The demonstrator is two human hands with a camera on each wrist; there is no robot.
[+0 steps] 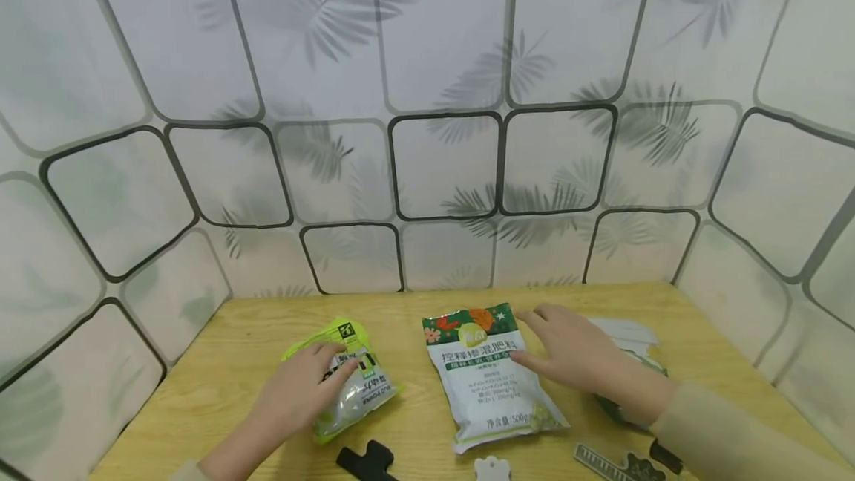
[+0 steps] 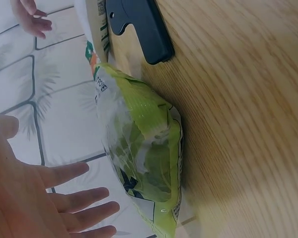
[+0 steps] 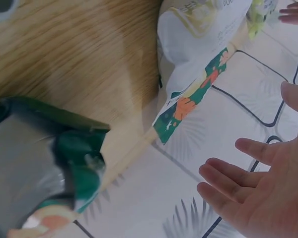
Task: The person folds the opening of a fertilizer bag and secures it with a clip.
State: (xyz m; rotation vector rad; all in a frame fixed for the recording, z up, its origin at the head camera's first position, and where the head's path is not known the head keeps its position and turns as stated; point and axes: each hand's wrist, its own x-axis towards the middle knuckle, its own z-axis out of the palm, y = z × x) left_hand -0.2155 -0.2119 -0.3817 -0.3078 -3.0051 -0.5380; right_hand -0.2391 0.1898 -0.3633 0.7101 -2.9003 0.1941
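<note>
Two bare hands hover over a wooden table (image 1: 247, 370), both open with fingers spread and neither gripping anything. The left hand (image 1: 300, 386) hangs above the lime-green bag (image 1: 364, 396), which lies at seven o'clock from the middle of the head view; the left wrist view shows a gap between fingers and bag. The right hand (image 1: 580, 349) is at two o'clock of the white bag (image 1: 486, 399), its fingers apart from it in the right wrist view.

Plump and slightly tilted, the white bag lies at five o'clock, with a green top band, orange and red flowers and Chinese print. Crinkled, with a clear window, the lime-green bag leans askew. A third bag (image 1: 624, 332), at four o'clock, is partly hidden by the right arm. A black tool (image 1: 370, 460) lies at six o'clock of the lime-green bag.
</note>
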